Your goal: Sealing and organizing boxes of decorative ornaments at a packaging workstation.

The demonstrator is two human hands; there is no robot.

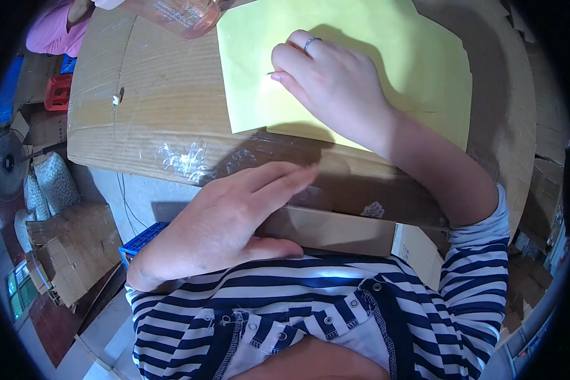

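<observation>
Yellow sheets point(253, 95) lie overlapping on the table. On them rests my right hand point(332, 79), its fingers curled closed and a ring on one of them. A thin dark tip point(271, 73) pokes out beside the thumb; the rest of what it belongs to is hidden in the fingers. My left hand point(228, 218) is in front of the table's near edge, close to my body. Its fingers are stretched out with the thumb apart, and nothing shows in it.
The cardboard-covered table point(171, 114) has clear tape on its near edge. A bottle of pink liquid point(193, 16) stands at the far left. Below the edge sits a cardboard box point(335, 231). A blue crate point(142, 240), a fan point(9, 158) and filled bags point(56, 183) are at left.
</observation>
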